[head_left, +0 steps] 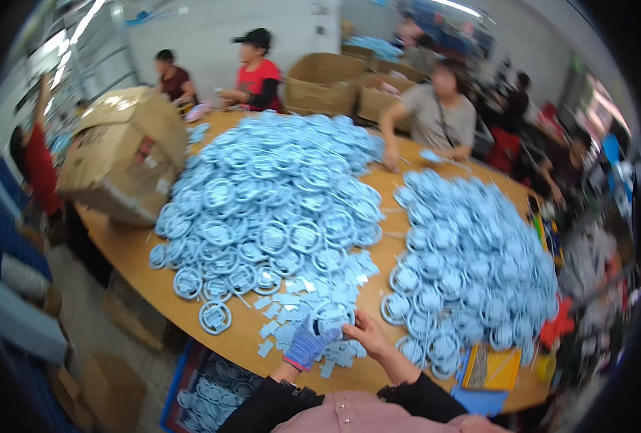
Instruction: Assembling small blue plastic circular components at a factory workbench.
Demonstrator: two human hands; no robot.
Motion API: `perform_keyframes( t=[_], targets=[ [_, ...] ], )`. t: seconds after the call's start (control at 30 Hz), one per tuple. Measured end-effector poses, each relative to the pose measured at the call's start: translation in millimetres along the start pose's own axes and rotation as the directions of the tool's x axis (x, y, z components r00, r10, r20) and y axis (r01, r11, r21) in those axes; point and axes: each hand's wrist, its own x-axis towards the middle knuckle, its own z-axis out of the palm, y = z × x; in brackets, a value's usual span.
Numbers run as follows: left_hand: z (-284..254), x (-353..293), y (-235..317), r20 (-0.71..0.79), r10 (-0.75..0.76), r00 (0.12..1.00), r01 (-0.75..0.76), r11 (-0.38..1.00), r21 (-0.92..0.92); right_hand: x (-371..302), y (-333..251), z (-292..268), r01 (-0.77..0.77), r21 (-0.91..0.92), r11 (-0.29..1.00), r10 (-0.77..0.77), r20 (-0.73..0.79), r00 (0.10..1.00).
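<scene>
Between my hands is a light-blue round plastic piece, a ring with a flat plate inside (pixel 333 313). My left hand (pixel 307 345), in a purple-blue knit glove, is closed on its left side. The bare fingers of my right hand (pixel 368 334) pinch its right edge. Small flat light-blue offcuts (pixel 289 299) lie scattered on the table under and around my hands. Beyond them rises a large heap of similar ring pieces (pixel 270 195). A second heap (pixel 472 267) stands to the right. One single ring piece (pixel 215 317) lies apart at the left.
A brown wooden table (pixel 136 249) bears the heaps. A large cardboard box (pixel 122 151) leans at the far left; a blue crate (pixel 172 393) of ring pieces stands below the near edge. Yellow packet (pixel 491 368) at right. A co-worker in grey (pixel 443 119) reaches over the far side.
</scene>
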Motion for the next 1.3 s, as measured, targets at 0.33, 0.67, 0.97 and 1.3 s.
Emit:
perform_keyframes(
  t=[0.33, 0.67, 0.97, 1.3],
  targets=[
    [15.8, 8.7, -55.0, 0.134, 0.091, 0.987, -0.160, 0.667, 0.728, -29.8, 8.3, -5.1, 0.167, -0.109, 0.980, -0.178, -0.102, 0.979],
    [-11.1, -49.6, 75.1, -0.068, 0.140, 0.988, -0.152, 0.966, -0.211, 3.9, 39.4, -9.9, -0.050, -0.338, 0.940, 0.015, -0.103, 0.995],
    [-29.7, 20.5, -71.5, -0.243, 0.046, 0.969, -0.018, 0.993, 0.116, 1.6, 28.2, -46.1, -0.048, -0.105, 0.993, 0.024, -0.218, 0.976],
    [-339.0, -95.5, 274.6, -0.450, 0.885, 0.117, 0.400, 0.373, 0.837, 115.0, 8.7, -273.1, 0.231, 0.230, 0.945, -0.135, -0.368, 0.920]
  ],
)
